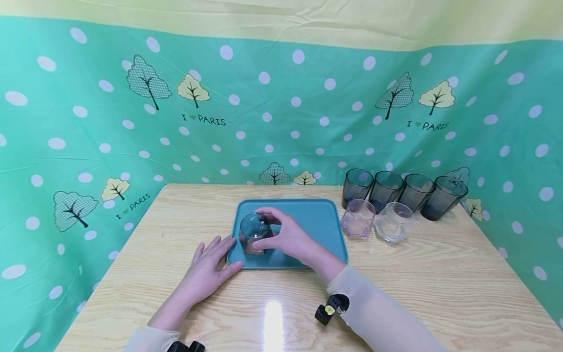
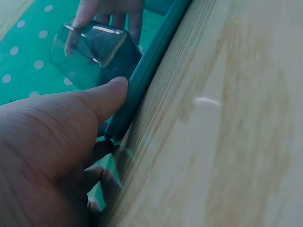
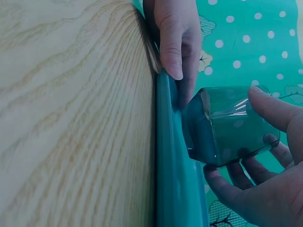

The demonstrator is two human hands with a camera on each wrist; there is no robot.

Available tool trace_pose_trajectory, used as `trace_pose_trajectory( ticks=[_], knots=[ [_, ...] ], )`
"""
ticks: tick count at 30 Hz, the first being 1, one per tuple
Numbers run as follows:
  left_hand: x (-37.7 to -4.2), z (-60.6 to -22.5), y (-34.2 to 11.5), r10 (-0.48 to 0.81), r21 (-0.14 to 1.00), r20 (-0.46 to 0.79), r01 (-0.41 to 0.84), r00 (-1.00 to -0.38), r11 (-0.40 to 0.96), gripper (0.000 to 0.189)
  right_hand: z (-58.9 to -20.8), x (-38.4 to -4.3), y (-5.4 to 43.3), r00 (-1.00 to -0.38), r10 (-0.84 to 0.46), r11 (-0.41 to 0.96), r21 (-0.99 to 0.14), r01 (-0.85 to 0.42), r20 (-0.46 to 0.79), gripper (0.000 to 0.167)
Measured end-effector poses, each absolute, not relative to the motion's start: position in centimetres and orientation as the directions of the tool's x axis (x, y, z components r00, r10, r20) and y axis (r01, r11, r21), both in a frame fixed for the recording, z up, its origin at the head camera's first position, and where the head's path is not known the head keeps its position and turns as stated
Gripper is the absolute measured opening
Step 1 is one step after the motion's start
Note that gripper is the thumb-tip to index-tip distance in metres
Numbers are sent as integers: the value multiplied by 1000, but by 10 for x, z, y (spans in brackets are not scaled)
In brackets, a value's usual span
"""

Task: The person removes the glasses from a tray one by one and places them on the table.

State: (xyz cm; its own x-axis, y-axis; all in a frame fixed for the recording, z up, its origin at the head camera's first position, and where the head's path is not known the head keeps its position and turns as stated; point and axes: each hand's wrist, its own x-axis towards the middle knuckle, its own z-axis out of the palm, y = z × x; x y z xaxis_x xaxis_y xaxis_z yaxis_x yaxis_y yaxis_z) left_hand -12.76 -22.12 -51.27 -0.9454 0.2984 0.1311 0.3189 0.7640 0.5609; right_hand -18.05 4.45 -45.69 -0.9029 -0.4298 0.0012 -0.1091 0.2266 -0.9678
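Observation:
A smoky, see-through glass tumbler (image 1: pixel 253 234) with an angular base stands upright at the left end of the blue tray (image 1: pixel 303 215). My right hand (image 1: pixel 288 237) holds it from the right side, thumb on the near side and fingers around the far side, as the right wrist view of the tumbler (image 3: pixel 232 125) shows. At the tray's front left corner lies my left hand (image 1: pixel 208 271), fingers extended along the left edge. Its thumb (image 2: pixel 111 97) touches the tray's rim in the left wrist view.
Several tall dark glasses (image 1: pixel 387 190) stand in a row at the table's back right. In front of them are a pinkish short glass (image 1: pixel 358 220) and a clear short glass (image 1: pixel 393 222), close to the tray's right edge. A green dotted curtain (image 1: pixel 281 98) hangs behind the wooden table (image 1: pixel 440 293).

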Motion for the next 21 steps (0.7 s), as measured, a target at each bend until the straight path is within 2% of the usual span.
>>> trace_pose_trajectory(
  ticks=[21],
  knots=[
    [-127, -512, -222, 286, 559, 139, 313, -948, 768, 75, -430, -160, 79, -909, -417, 261, -958, -116, -3, 79]
  ],
)
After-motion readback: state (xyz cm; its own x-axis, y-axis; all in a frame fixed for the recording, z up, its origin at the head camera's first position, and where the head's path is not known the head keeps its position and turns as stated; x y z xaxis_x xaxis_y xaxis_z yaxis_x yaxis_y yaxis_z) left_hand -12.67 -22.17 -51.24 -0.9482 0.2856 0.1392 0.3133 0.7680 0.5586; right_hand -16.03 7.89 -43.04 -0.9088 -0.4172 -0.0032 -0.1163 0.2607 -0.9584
